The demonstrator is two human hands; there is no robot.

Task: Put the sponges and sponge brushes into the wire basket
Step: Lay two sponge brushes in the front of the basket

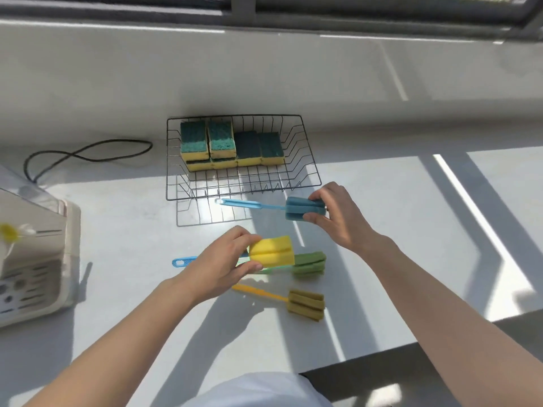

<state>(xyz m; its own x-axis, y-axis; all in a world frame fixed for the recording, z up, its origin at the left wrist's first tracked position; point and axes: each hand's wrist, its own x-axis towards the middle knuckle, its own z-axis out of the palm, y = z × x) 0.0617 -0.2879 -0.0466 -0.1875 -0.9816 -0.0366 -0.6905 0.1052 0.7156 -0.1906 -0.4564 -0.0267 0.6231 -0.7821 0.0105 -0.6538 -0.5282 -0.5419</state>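
Note:
A black wire basket (305,160) stands against the back wall, with several yellow sponges with green scouring tops (232,145) packed in its left and middle part. My right hand (338,215) grips the blue foam head of a blue sponge brush (296,208), whose handle points left just in front of the basket. My left hand (223,264) holds a yellow-headed sponge brush (271,250) with a blue handle above the counter. A green-headed brush (310,264) and an olive-headed brush with a yellow handle (305,304) lie on the counter (132,230).
A beige appliance with a slotted tray (35,259) sits at the left edge. A black cable (88,154) loops behind it. The counter's front edge drops off at the lower right (382,356).

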